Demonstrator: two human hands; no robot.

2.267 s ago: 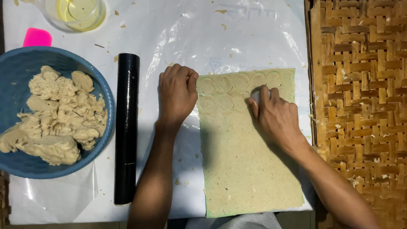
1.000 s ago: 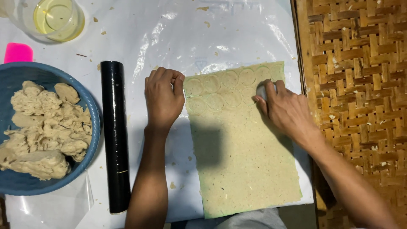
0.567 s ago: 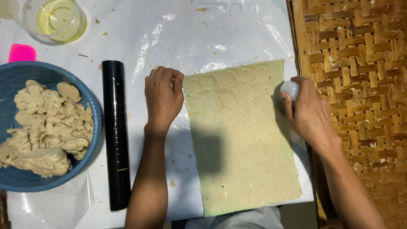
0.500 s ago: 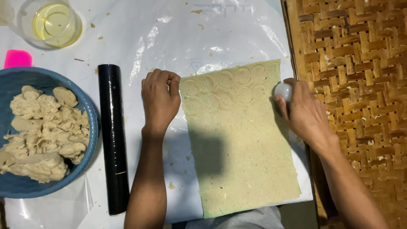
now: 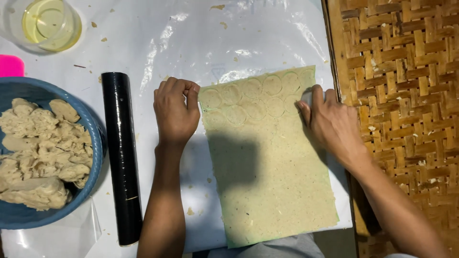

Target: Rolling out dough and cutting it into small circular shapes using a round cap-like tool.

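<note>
A flat rectangular sheet of pale speckled dough [image 5: 267, 167] lies on clear plastic, with two rows of round cuts pressed across its far end. My left hand [image 5: 174, 110] rests with curled fingers on the plastic, touching the sheet's far left corner. My right hand [image 5: 330, 122] lies on the sheet's right edge beside the second row of circles. Its fingers close over a small pale round cutter [image 5: 306, 97] that is mostly hidden.
A black rolling pin [image 5: 122, 153] lies left of my left arm. A blue bowl [image 5: 95, 138] of torn dough lumps sits at the left edge. A clear cup of yellow oil [image 5: 48, 24] and a pink scraper [image 5: 10, 66] are far left. A woven mat [image 5: 406, 71] lies to the right.
My right hand left the sheet's far middle, lifted the cutter off to the right edge, and has come back down onto the right side. The left hand stayed put.
</note>
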